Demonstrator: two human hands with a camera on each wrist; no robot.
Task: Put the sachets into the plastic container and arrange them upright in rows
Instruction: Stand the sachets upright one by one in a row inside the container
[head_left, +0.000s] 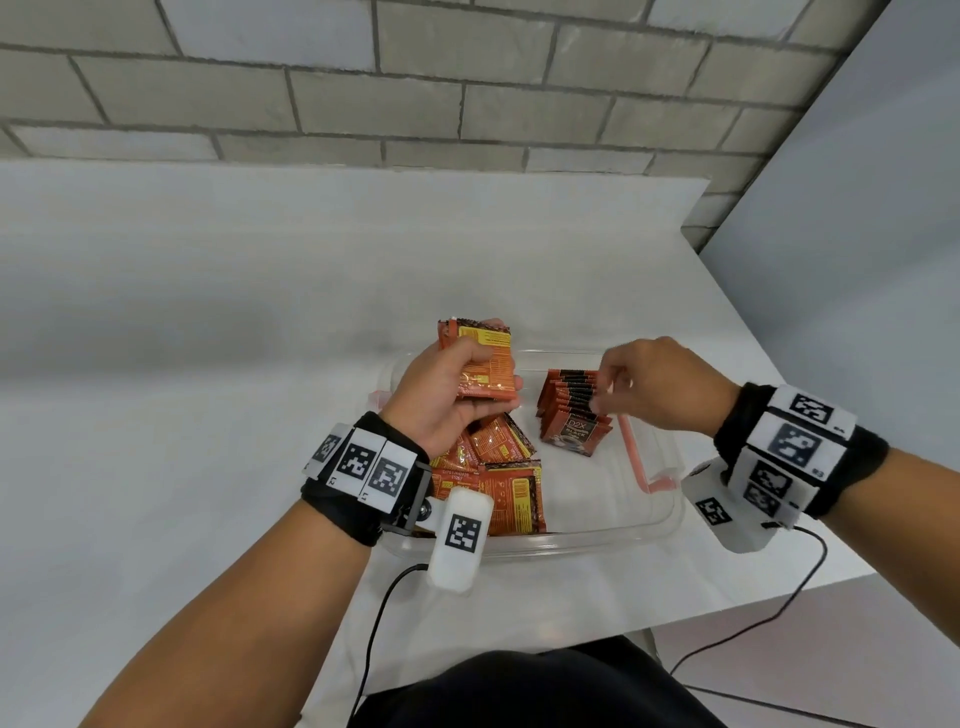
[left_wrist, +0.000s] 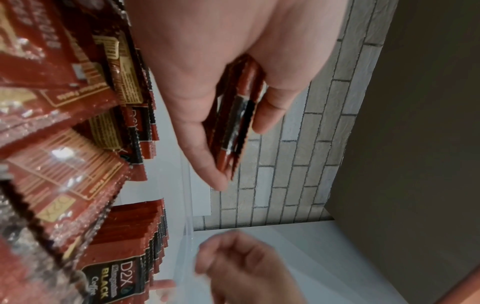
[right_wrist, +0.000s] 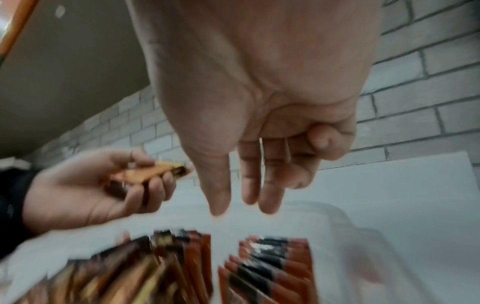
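Note:
My left hand (head_left: 488, 371) is raised over the clear plastic container (head_left: 571, 543) and grips a small stack of orange sachets (head_left: 485, 338) between thumb and fingers (left_wrist: 262, 121). An upright row of sachets (head_left: 571, 410) stands in the container's middle, black tops up. My right hand (head_left: 605, 395) hovers just over the far end of that row, holding nothing; in the right wrist view its fingers (right_wrist: 259, 197) point down above the row (right_wrist: 272, 263). A loose pile of sachets (head_left: 498, 467) lies flat in the container's left part.
The container has orange latches (head_left: 636, 457) at its sides and sits on a white table (head_left: 208, 338) against a grey brick wall (head_left: 415, 104). The table's right edge (head_left: 810, 582) is close by. Black cables (head_left: 779, 613) trail from both wrists.

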